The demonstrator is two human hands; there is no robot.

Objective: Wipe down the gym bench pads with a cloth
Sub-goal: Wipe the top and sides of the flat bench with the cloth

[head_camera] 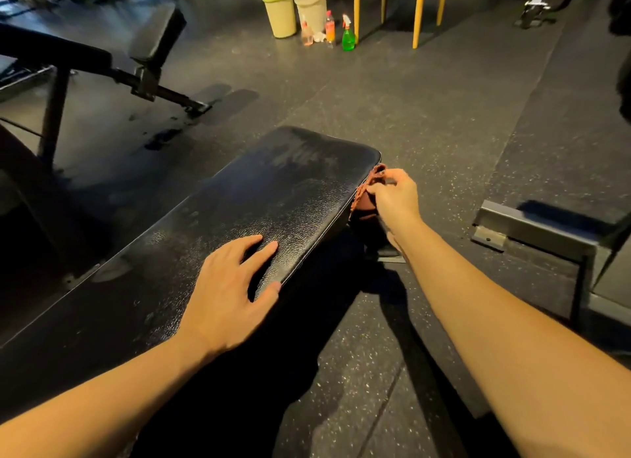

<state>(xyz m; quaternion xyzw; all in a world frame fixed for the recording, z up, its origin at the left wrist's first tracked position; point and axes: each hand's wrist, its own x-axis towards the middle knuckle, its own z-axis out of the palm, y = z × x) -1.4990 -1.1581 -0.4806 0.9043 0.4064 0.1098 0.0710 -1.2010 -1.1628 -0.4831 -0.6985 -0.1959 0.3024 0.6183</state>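
Note:
A long black bench pad (266,188) runs from the lower left towards the middle of the view, with damp streaks near its far end. My left hand (232,287) rests flat on the pad's near right edge, fingers spread. My right hand (392,198) grips a reddish-brown cloth (367,193) and holds it against the pad's right side edge near the far corner. Part of the cloth is hidden behind my fingers.
A second adjustable bench (102,54) stands at the upper left. Two bins (280,12), several spray bottles (347,36) and a yellow chair (418,17) sit at the back. A metal machine base (532,229) lies on the rubber floor at right.

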